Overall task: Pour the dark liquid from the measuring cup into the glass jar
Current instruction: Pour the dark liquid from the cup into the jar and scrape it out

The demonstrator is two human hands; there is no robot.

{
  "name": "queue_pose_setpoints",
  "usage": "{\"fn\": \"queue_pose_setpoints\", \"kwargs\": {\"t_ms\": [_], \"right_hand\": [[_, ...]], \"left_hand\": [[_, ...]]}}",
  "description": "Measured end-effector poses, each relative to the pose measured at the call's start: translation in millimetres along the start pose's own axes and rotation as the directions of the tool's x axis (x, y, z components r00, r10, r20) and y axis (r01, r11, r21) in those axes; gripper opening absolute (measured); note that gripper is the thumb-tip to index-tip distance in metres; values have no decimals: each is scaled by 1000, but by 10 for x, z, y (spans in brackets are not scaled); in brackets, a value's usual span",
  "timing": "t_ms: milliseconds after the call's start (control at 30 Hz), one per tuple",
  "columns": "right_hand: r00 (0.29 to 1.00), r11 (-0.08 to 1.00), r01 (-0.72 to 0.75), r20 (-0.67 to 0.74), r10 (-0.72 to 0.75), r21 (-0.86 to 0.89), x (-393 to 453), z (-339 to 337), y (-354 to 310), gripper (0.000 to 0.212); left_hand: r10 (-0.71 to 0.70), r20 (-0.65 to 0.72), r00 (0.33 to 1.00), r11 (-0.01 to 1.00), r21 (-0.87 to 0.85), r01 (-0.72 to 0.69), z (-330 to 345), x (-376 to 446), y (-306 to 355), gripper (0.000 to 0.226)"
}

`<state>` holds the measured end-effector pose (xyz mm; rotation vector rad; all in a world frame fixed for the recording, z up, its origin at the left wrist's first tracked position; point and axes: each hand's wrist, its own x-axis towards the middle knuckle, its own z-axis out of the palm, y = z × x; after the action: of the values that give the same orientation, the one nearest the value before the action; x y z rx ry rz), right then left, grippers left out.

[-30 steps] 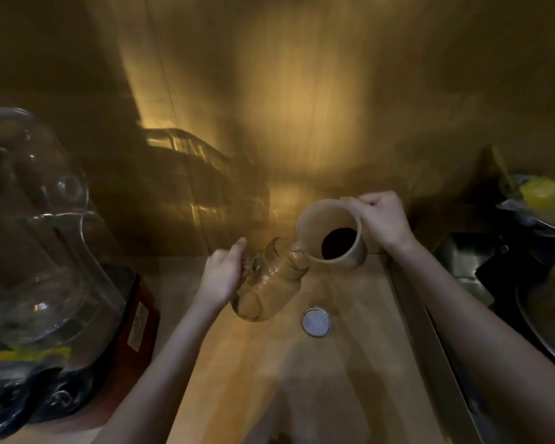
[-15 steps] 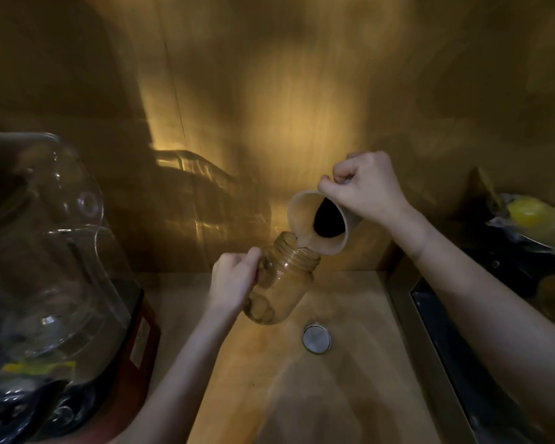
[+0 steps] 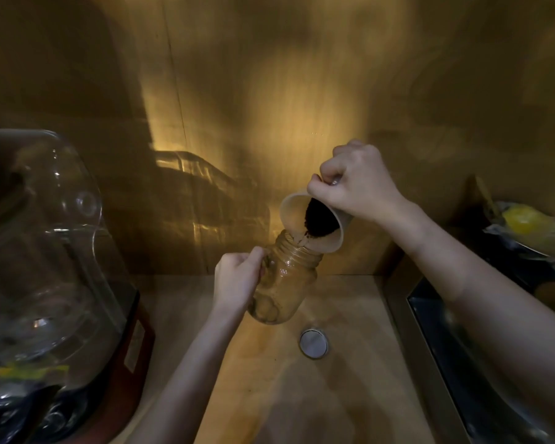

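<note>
- Two bare hands work above a wooden surface (image 3: 334, 395).
- Right hand (image 3: 354, 187) closed around the beige plastic measuring cup (image 3: 290, 216), tipped steeply, spout touching jar mouth.
- Dark liquid (image 3: 318, 219) sits at the cup's lower side, reaching the lip.
- Left hand (image 3: 237, 278) wrapped around the clear glass jar (image 3: 285, 283), tilted, lifted off the surface.
- Small round metal lid (image 3: 313, 342) lies flat near the jar.
- Clear blender jug (image 3: 45, 235) at left.

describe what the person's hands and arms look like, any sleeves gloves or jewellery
Both the left hand and the right hand are bare, with no gloves, and no rings or watch show. Both forearms are uncovered as far as the picture's edge; no sleeve is in view.
</note>
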<state>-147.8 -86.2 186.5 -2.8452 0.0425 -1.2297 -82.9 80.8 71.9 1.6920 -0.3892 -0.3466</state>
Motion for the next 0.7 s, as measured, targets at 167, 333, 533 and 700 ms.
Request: {"fn": "queue_pose_setpoints", "kwargs": {"t_ms": [167,333,533,700], "right_hand": [[998,998,58,-30,-58,-4,20,16,-21,38],[993,995,103,-48,-104,-16,42,-2,-23,37],[985,987,160,-71,-160,-4,36,-56,-27,35],[980,982,185,-67,-186,-22,49,-88,-49,35]], "left_hand": [[-20,-10,1000,999,-49,19,25,-30,-1,43],[-7,-23,1000,999,-51,6,34,-28,16,47],[-1,-9,1000,998,-68,1,38,-36,38,43],[2,5,1000,997,-80,-1,51,-48,37,41]]}}
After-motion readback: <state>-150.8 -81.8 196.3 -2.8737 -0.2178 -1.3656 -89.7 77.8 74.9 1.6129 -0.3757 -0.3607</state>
